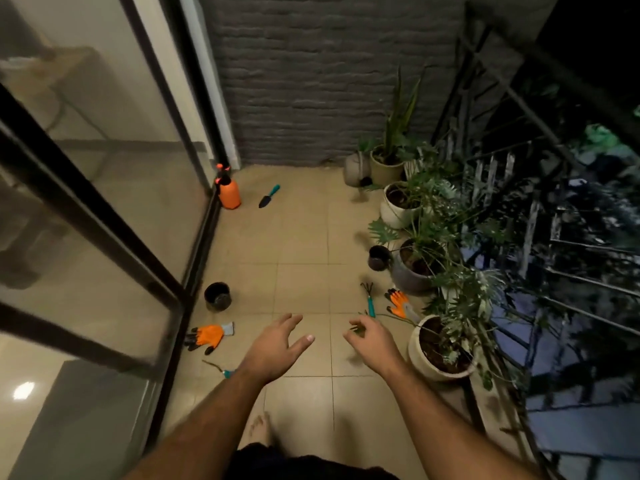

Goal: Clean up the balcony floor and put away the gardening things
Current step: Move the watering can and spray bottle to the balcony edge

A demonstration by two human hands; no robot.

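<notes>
Your open tiles [304, 244] run down the middle; pots [398, 209] crowd the right, sprayer [229, 192] and black pot [217, 296] hug the glass door [104, 202].

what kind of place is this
Most likely a small home balcony at night: a tiled floor runs between a sliding glass door and a metal railing, with potted plants along the railing and an orange sprayer by the door.

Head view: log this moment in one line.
left hand open, empty | right hand loosely curled, empty | orange fabric glove on floor | orange plastic sprayer by door
</notes>
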